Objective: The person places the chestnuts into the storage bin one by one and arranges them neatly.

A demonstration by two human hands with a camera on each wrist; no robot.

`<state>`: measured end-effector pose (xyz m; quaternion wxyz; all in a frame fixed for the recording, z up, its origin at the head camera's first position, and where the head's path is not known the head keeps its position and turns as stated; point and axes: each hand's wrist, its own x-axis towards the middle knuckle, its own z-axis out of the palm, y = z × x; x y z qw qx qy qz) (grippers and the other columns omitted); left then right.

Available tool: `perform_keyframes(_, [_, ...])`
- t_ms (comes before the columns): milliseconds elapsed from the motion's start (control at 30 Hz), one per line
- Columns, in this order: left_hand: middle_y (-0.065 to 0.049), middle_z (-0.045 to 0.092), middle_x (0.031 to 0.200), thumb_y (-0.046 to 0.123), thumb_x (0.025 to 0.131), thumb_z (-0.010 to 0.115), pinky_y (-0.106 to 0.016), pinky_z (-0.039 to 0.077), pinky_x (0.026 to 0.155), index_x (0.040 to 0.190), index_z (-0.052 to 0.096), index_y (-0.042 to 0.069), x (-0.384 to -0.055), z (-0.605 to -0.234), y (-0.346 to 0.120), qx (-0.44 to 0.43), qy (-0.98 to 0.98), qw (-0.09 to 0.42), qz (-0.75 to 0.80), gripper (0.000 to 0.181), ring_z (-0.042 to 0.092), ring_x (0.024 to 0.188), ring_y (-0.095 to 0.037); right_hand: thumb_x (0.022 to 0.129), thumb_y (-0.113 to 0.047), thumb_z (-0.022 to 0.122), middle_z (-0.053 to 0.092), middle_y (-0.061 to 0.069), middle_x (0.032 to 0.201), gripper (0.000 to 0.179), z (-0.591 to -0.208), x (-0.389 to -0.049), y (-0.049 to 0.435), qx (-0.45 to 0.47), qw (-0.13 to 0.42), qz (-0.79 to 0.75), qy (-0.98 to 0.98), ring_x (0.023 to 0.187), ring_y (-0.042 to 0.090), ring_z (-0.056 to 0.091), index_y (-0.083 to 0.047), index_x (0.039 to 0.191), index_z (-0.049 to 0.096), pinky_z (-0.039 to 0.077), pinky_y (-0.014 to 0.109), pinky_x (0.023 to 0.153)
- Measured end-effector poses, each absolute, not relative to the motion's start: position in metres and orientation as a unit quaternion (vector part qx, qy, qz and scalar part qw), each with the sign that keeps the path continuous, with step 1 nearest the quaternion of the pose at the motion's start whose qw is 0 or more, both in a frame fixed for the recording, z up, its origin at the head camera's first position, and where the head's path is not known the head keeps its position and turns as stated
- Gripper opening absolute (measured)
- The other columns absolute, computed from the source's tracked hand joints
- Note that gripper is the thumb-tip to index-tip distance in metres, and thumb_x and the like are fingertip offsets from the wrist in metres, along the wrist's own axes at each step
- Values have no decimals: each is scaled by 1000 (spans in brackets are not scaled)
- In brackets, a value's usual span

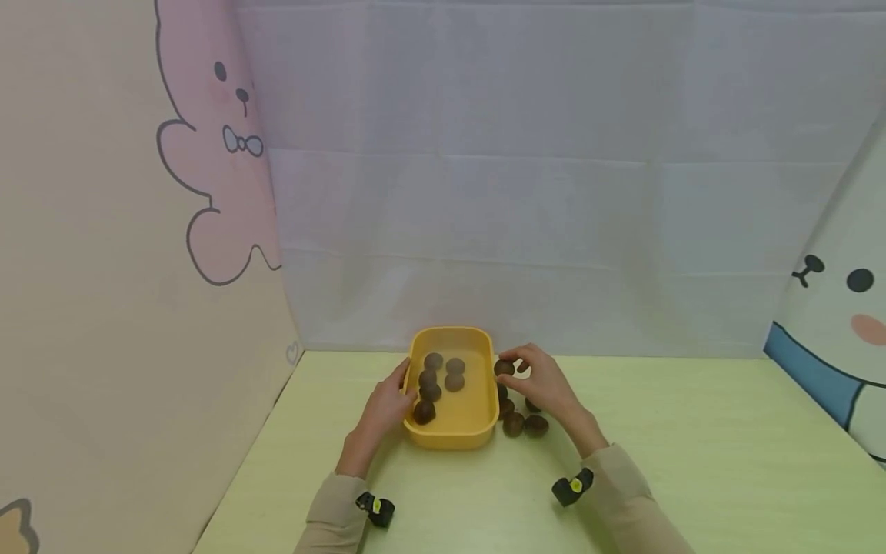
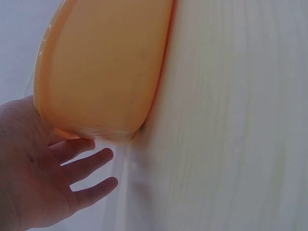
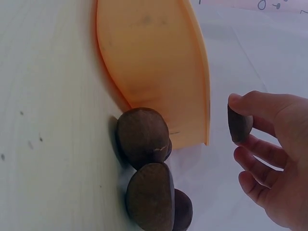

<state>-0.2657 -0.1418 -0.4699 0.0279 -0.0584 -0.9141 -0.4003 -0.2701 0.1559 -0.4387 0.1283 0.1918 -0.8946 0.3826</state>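
Observation:
A yellow tray [image 1: 451, 440] with raised walls stands on the table, several dark brown chestnuts [image 1: 454, 382] lying inside, mostly toward its left side. My left hand [image 1: 384, 403] holds the tray's left rim, thumb over the edge; in the left wrist view three fingers spread out below the outer wall [image 2: 103, 72]. Just beyond the right rim, my right hand [image 1: 547, 382] pinches one chestnut [image 3: 239, 122] between thumb and fingertips, raised about rim height. Beneath that hand, more chestnuts [image 1: 536, 425] sit on the table beside the tray, a few partly hidden by it.
The pale green table [image 1: 692, 446] runs back to a hanging white cloth [image 1: 484, 192]. A printed side panel [image 1: 138, 331] borders the table on the left, and another with a cartoon animal [image 1: 841, 308] stands at the right.

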Motion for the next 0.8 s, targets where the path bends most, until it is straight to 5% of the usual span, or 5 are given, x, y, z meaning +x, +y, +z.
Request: perform_keyframes(800, [-21, 54, 144, 14, 92, 56, -52, 44, 105, 155, 34, 7, -267, -470, -142, -58, -913, 24, -403, 67, 54, 130, -39, 85, -26, 77, 65, 1, 108, 32, -442, -265, 140, 221, 117, 368, -895, 90, 22, 61, -15, 115, 71, 47, 30, 74])
